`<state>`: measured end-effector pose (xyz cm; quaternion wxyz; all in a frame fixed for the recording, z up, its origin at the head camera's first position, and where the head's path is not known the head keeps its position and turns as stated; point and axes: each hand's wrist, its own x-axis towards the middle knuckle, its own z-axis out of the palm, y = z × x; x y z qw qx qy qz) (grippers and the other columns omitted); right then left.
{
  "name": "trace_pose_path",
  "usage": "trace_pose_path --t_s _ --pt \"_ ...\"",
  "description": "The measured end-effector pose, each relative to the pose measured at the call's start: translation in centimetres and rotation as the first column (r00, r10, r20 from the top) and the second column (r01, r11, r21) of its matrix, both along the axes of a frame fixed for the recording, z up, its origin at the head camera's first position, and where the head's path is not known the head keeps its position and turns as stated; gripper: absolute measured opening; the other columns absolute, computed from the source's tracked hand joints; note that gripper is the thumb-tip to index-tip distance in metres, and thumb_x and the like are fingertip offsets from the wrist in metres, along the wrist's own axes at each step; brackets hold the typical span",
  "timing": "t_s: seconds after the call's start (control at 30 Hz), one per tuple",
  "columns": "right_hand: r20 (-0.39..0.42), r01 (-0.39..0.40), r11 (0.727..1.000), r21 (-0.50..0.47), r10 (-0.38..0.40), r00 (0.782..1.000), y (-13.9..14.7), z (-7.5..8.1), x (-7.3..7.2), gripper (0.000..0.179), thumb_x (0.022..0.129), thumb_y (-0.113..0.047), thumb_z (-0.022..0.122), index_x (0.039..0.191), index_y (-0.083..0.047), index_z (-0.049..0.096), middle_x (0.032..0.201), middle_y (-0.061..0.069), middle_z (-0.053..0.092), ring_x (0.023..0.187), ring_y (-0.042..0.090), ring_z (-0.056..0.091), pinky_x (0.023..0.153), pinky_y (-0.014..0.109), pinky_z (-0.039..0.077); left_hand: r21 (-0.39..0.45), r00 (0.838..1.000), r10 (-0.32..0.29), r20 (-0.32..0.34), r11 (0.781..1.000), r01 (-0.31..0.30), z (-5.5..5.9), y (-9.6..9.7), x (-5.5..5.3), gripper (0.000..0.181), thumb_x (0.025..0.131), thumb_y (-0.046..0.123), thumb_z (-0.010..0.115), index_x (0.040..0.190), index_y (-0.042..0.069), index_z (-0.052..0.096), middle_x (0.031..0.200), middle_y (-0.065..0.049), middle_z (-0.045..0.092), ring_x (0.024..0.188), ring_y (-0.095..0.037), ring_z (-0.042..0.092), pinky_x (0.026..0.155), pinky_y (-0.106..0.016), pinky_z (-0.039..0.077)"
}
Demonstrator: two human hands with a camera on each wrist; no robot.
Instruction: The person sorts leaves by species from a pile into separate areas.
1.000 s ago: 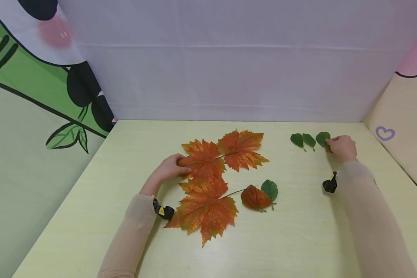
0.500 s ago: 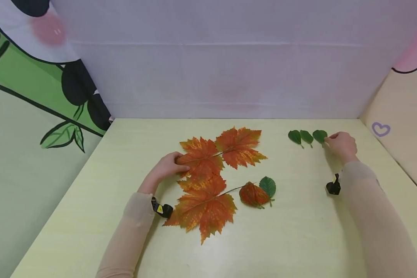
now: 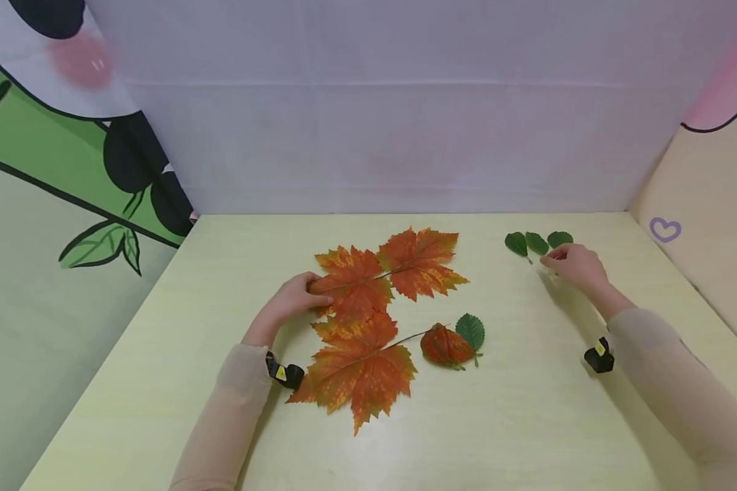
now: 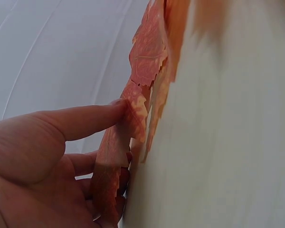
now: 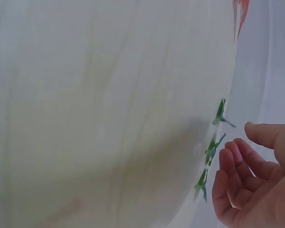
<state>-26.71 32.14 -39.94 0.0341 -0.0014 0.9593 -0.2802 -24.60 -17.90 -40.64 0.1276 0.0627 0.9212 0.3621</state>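
Observation:
My left hand [image 3: 288, 300] holds the left edge of an orange maple leaf [image 3: 357, 286], the thumb on top and fingers beneath; the left wrist view shows this grip on the leaf [image 4: 109, 164]. A second maple leaf [image 3: 420, 262] adjoins it to the upper right, and a third maple leaf [image 3: 362, 361] lies below. At the back right, my right hand [image 3: 577, 266] hovers just in front of three small green leaves in a row, the left one [image 3: 516, 243], middle one [image 3: 537, 243] and right one [image 3: 559, 237]. Its thumb and loosely bent fingers [image 5: 230, 156] hold nothing.
A small red-brown leaf [image 3: 446, 346] and a green leaf [image 3: 470, 331] lie overlapping at the third maple leaf's stem. The pale tabletop [image 3: 516, 423] ends at a lilac cloth backdrop [image 3: 405, 143]. A cream panel [image 3: 712, 273] borders the right side.
My right hand has let go of the right green leaf and moved left, towards the middle one. My left hand keeps its hold on the maple leaf. The head view has shifted slightly.

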Motion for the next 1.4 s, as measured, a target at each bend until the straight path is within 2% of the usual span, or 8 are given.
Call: trace_pose_path --t_s 0.23,0.33,0.47,0.57,0.7,0.83,1.13,1.4 --pt "-0.012 -0.111 0.994 -0.018 0.111 0.994 -3.2 -0.2 1.5 0.037 0.090 -0.032 0.054 0.102 0.003 0.059 0.094 0.018 0.063 0.077 0.023 0.058 0.066 0.031 0.043 -0.002 1.000 0.003 0.000 1.000 -0.003 0.1 -0.1 0.0 0.050 0.083 0.027 0.065 0.122 0.001 0.047 0.112 -0.015 0.056 0.100 -0.028 0.051 0.087 -0.041 0.039" --pt "0.032 -0.156 0.985 -0.073 0.159 0.987 -4.4 -0.5 2.2 0.035 0.089 -0.030 0.056 0.101 0.003 0.060 0.087 0.013 0.065 0.070 0.017 0.059 0.063 0.028 0.043 -0.001 1.000 0.003 0.003 1.000 -0.003 0.1 -0.1 0.1 0.050 0.083 0.027 0.065 0.122 0.001 0.047 0.113 -0.016 0.056 0.100 -0.028 0.051 0.087 -0.041 0.039" --pt "0.105 -0.190 0.968 -0.164 0.209 0.972 -5.9 -0.7 3.2 0.036 0.088 -0.030 0.058 0.101 0.004 0.060 0.083 0.010 0.064 0.070 0.015 0.058 0.064 0.028 0.045 -0.001 1.000 0.003 0.009 1.000 -0.003 0.0 0.0 0.1 0.051 0.083 0.027 0.065 0.122 0.001 0.047 0.113 -0.016 0.056 0.100 -0.028 0.051 0.087 -0.041 0.039" --pt "0.148 -0.200 0.962 -0.185 0.229 0.962 -6.8 -0.8 3.9 0.039 0.087 -0.036 0.059 0.100 0.001 0.061 0.080 0.007 0.062 0.069 0.015 0.056 0.064 0.028 0.045 -0.003 1.000 0.003 0.004 1.000 -0.003 0.0 0.0 0.1 0.051 0.083 0.028 0.066 0.122 0.001 0.047 0.112 -0.016 0.056 0.099 -0.028 0.051 0.086 -0.041 0.039" --pt "0.186 -0.220 0.963 -0.154 0.247 0.951 -7.9 -0.8 4.8 0.046 0.081 -0.048 0.061 0.098 -0.005 0.062 0.080 0.004 0.061 0.070 0.015 0.055 0.064 0.028 0.043 -0.012 1.000 0.005 -0.001 1.000 -0.005 0.0 0.1 0.1 0.050 0.083 0.028 0.066 0.121 0.001 0.048 0.112 -0.015 0.056 0.099 -0.028 0.051 0.086 -0.041 0.039" --pt "0.178 -0.244 0.963 -0.110 0.261 0.949 -8.8 -0.9 5.6 0.047 0.077 -0.053 0.064 0.092 -0.009 0.063 0.082 0.002 0.061 0.070 0.015 0.055 0.063 0.028 0.042 -0.013 1.000 0.003 -0.003 1.000 -0.003 0.1 0.1 0.1 0.049 0.083 0.027 0.066 0.121 0.001 0.048 0.111 -0.015 0.056 0.098 -0.028 0.052 0.085 -0.041 0.039" --pt "0.080 -0.269 0.963 0.006 0.268 0.960 -10.1 -1.1 6.9 0.047 0.070 -0.053 0.070 0.084 -0.009 0.059 0.075 0.001 0.055 0.066 0.015 0.047 0.059 0.027 0.037 -0.013 1.000 0.005 -0.001 1.000 -0.005 0.1 0.1 0.3 0.049 0.083 0.028 0.065 0.121 0.002 0.049 0.110 -0.015 0.056 0.098 -0.027 0.052 0.085 -0.041 0.039" --pt "0.065 -0.287 0.956 0.062 0.283 0.957 -10.7 -0.8 7.5 0.049 0.065 -0.047 0.076 0.086 -0.006 0.057 0.074 0.002 0.050 0.067 0.016 0.044 0.057 0.028 0.035 -0.014 1.000 -0.001 -0.003 1.000 0.001 0.0 0.1 0.1 0.049 0.083 0.028 0.065 0.121 0.001 0.048 0.111 -0.015 0.056 0.098 -0.027 0.052 0.085 -0.041 0.040"
